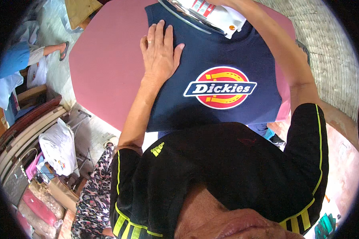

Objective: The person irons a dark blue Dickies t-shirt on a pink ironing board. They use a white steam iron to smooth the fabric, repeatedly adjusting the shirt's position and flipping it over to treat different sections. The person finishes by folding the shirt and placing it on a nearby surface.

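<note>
A dark navy T-shirt (235, 115) with a red, yellow and white printed emblem lies spread on a pink board (103, 67). My left hand (159, 55) rests flat on its upper left part, fingers stretched and a ring on one finger. At the top edge of the picture is a white clothes iron (230, 18) with a shiny metal rim and a small orange dot, over the shirt's upper part. My right hand (221, 2) is closed at the top of the iron; its fingers are mostly cut off by the picture's edge.
Several stacked boards (24, 137), a white plastic bag (60, 147) and a cardboard box (63, 195) stand at the left. Beyond them a person's leg (52, 49) in a sandal shows. Patterned dark cloth (93, 195) hangs at lower left. Ribbed matting (327, 44) covers the right.
</note>
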Motion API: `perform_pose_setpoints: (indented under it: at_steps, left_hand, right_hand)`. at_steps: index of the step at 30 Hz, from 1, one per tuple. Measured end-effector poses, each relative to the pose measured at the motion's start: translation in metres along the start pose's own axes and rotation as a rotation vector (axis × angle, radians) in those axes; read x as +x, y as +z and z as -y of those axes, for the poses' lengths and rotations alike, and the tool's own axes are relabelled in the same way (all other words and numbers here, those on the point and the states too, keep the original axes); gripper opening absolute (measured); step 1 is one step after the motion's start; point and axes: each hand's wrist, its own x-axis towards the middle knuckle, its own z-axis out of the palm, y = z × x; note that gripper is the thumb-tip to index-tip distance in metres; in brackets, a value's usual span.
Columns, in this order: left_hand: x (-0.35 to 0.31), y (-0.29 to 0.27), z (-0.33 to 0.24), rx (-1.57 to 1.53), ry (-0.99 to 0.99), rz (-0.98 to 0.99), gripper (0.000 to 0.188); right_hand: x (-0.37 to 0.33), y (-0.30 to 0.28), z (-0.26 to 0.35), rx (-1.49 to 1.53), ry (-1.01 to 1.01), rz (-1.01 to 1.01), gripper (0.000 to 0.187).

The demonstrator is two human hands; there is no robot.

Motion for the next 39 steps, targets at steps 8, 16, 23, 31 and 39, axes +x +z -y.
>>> perform_pose_setpoints:
  at_steps: [8, 16, 23, 31, 39]
  left_hand:
    - [-0.006, 0.008, -0.001, 0.125, -0.047, 0.084, 0.06]
    - [-0.007, 0.026, -0.049, 0.039, -0.099, 0.087, 0.074]
    - [-0.003, 0.026, -0.05, 0.082, -0.127, 0.114, 0.078]
    - [-0.008, 0.03, -0.042, 0.161, -0.197, 0.045, 0.066]
    - [-0.011, 0.019, -0.039, 0.237, -0.155, 0.026, 0.054]
  right_hand:
    - [-0.02, -0.073, 0.009, 0.079, 0.09, 0.167, 0.046]
    - [-0.103, -0.143, -0.102, 0.11, 0.356, 0.309, 0.033]
    - [-0.119, -0.083, -0.101, 0.06, -0.159, 0.232, 0.032]
    - [-0.11, -0.093, -0.069, -0.223, -0.196, 0.347, 0.038]
    - [-0.144, -0.089, -0.071, -0.044, -0.232, 0.438, 0.038]
